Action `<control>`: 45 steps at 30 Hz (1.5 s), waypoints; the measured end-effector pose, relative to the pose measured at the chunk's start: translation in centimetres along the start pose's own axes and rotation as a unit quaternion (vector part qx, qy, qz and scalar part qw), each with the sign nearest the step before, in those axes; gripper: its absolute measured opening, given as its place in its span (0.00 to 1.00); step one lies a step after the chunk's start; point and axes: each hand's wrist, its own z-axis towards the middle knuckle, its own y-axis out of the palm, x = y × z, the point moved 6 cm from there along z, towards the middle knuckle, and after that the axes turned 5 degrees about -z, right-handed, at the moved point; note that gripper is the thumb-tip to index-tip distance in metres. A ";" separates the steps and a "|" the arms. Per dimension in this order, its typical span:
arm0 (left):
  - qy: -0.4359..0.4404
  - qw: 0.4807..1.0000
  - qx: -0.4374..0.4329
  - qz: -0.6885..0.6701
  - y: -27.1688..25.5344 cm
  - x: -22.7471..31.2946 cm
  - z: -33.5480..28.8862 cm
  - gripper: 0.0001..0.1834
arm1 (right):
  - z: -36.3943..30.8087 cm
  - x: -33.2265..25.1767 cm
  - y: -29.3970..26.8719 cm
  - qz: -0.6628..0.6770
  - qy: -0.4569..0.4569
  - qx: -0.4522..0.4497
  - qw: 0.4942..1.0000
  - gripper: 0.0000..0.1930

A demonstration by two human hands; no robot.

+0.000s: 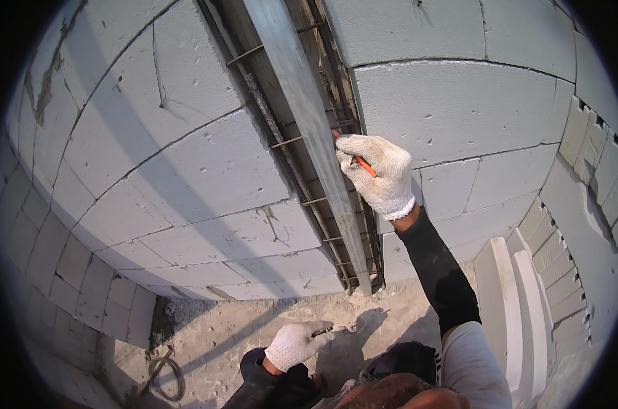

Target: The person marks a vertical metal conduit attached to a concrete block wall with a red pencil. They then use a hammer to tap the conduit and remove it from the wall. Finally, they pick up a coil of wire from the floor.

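Orange pencil (366, 167), just one, clamped in right hand (379, 174); left hand (297, 345) grips one small dark object (321, 332).

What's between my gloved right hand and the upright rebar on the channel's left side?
The head view shows the orange pencil's tip, then the long grey bar.

Component count, visible items
Gloved hands: two (left hand (297, 346), right hand (382, 176)). Orange pencil (366, 166): one. Long grey bar (302, 88): one. Small dark object (321, 332): one. Leaning pale slabs (498, 307): two.
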 end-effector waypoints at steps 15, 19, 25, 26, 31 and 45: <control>-0.017 1.000 -0.006 -0.022 0.4 -0.6 0.1 0.23 | -0.9 0.4 0.0 0.005 -0.012 0.014 1.000 0.11; -0.030 0.999 -0.016 0.001 0.3 -0.4 0.0 0.23 | -0.3 0.2 0.4 0.020 -0.005 0.031 0.999 0.11; -0.039 0.999 -0.031 0.002 0.0 0.4 0.3 0.22 | -0.9 0.4 0.2 -0.020 -0.036 0.014 0.999 0.12; -0.042 0.999 -0.032 -0.003 0.2 0.3 0.3 0.22 | -1.1 0.4 0.3 -0.020 -0.040 0.016 0.999 0.12; -0.013 1.000 0.003 0.009 0.1 -0.6 -0.1 0.24 | -0.4 0.5 0.8 -0.003 -0.032 0.040 0.999 0.12; -0.108 0.974 0.103 -0.172 -1.9 -0.9 -1.2 0.30 | -20.7 -0.4 -6.0 0.042 0.337 -0.075 0.938 0.12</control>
